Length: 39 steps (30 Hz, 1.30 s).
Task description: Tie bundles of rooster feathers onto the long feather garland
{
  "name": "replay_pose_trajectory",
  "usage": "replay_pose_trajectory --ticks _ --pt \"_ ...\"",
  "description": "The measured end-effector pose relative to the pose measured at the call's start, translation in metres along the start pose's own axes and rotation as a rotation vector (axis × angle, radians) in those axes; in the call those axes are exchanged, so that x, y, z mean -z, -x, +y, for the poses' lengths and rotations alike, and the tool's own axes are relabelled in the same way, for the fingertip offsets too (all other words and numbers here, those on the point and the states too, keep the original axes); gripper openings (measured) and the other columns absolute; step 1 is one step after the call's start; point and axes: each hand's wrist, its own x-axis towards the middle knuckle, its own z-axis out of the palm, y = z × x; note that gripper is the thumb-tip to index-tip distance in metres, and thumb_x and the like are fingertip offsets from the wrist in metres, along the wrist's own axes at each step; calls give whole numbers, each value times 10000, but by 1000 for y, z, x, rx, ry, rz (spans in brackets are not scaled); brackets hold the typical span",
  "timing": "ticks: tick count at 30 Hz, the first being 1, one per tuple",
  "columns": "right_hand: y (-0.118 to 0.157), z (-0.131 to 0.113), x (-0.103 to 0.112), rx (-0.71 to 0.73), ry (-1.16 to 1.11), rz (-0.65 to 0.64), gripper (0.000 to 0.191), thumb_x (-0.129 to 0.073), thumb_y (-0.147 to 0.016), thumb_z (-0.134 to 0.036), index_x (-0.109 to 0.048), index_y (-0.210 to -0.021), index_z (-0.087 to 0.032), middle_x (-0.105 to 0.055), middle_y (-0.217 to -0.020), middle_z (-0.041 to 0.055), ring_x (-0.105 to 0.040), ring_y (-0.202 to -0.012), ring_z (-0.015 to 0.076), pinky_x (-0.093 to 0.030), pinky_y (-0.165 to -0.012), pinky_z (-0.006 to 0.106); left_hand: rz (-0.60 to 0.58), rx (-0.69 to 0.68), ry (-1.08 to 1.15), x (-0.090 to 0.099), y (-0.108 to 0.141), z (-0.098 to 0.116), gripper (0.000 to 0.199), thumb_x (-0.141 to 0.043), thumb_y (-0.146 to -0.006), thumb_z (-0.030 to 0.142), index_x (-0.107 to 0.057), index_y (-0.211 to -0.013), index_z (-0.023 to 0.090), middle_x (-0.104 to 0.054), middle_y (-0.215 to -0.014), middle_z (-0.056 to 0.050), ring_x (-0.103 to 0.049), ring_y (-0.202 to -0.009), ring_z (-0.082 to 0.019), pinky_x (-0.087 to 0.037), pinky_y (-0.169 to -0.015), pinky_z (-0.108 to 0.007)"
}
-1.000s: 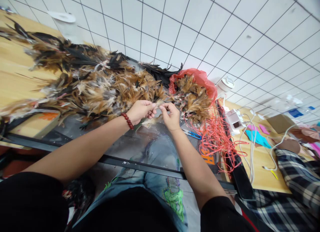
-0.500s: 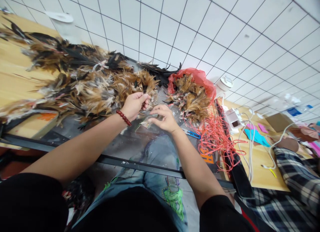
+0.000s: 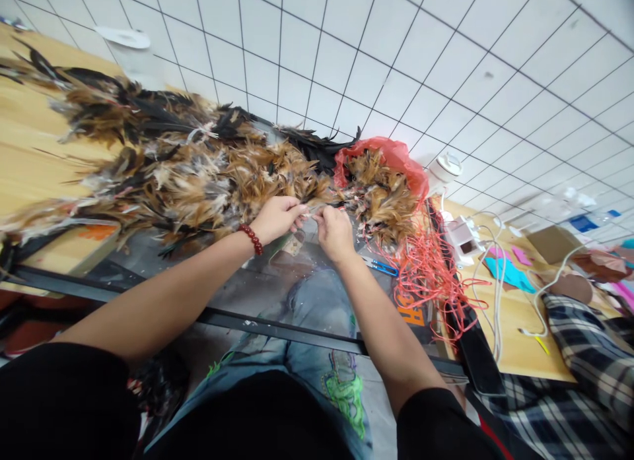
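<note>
My left hand [image 3: 278,220], with a dark red bead bracelet at the wrist, is closed in a pinch on brown feathers [image 3: 317,188] that fan out just beyond its fingers. Close beside it, my right hand [image 3: 335,234] is also closed, thumb against fingertips. A thin pale bit shows between the two sets of fingertips, too small to name. Both hands hover over a clear, see-through tabletop [image 3: 247,282]. Left of them lies a large heap of brown and black feathers [image 3: 193,176] in tied bundles.
More feathers [image 3: 389,199] spill from a red plastic bag [image 3: 396,153]. Tangled red string [image 3: 430,275] and blue-handled snips [image 3: 382,267] lie to the right. A black tray edge, white cables and a lidded white cup [image 3: 444,169] stand beyond. A person in a plaid sleeve [image 3: 587,341] sits at right.
My right hand has gone from loosely open to a pinch, meeting my left fingertips. My left hand has shifted slightly right and down.
</note>
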Motion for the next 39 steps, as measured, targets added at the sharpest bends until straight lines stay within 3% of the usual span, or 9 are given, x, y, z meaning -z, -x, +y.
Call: replay_pose_trajectory --ticks 5,9,18,20,27,30,33,36,39 --pt "-1 -2 1 9 50 -19 209 -415 -977 -282 -589 -903 -190 -647 -904 132 -559 -906 264 -381 -818 385 -96 -104 -294 3 2 -4 293 -617 -789 220 -586 -502 169 -537 -432 4 -476 -399 -93 -354 -419 -193" --pt "-1 -1 -2 12 -51 -4 186 -424 -964 -260 -590 -909 -196 -647 -893 115 -574 -903 251 -403 -833 381 -206 -23 -149 2 5 -2 268 -647 -775 236 -607 -523 155 -546 -455 -13 -480 -411 -88 -354 -398 -182" --pt "0 46 -7 -332 -325 496 234 -368 -943 -242 -582 -1028 -194 -649 -944 79 -604 -914 195 -468 -884 354 133 -60 404 6 -1 10 101 -644 -782 215 -625 -730 130 -517 -567 31 -437 -435 -50 -317 -404 -174" --pt "1 49 -8 -324 -297 448 226 -405 -933 -246 -610 -1002 -181 -643 -981 100 -592 -963 207 -462 -914 363 159 -76 422 8 -2 11 112 -661 -772 221 -630 -731 122 -540 -589 21 -455 -454 -51 -322 -415 -176" --pt "0 25 -8 -266 17 -79 278 -594 -882 -332 -684 -1114 -206 -614 -1123 150 -520 -1034 296 -421 -915 468 139 -50 390 4 -1 6 155 -708 -749 255 -644 -730 115 -589 -621 1 -471 -470 -56 -353 -440 -181" --pt "-2 17 -2 -250 48 -65 354 -584 -876 -292 -644 -1219 -223 -595 -1246 155 -494 -1118 314 -403 -942 484 138 -50 416 3 -1 4 130 -692 -766 233 -654 -750 110 -587 -611 2 -476 -468 -57 -353 -437 -179" --pt "-3 11 3 -79 63 -139 449 -523 -860 -157 -598 -1293 -251 -495 -1456 110 -409 -1298 310 -336 -1038 505 145 -45 429 2 -1 5 106 -670 -780 201 -648 -737 107 -578 -595 4 -479 -457 -57 -347 -427 -179" --pt "-3 8 1 10 46 -241 444 -450 -856 -85 -651 -1222 -236 -594 -1373 79 -452 -1298 269 -313 -1075 487 153 -33 434 3 0 7 99 -661 -784 183 -640 -723 108 -571 -583 7 -478 -448 -58 -343 -418 -177" --pt "-4 12 -1 -63 -4 -81 423 -395 -893 -92 -672 -1195 -200 -656 -1274 97 -531 -1228 232 -347 -1077 439 169 -29 449 3 0 8 88 -655 -786 169 -640 -725 107 -574 -584 7 -477 -446 -57 -344 -416 -174"
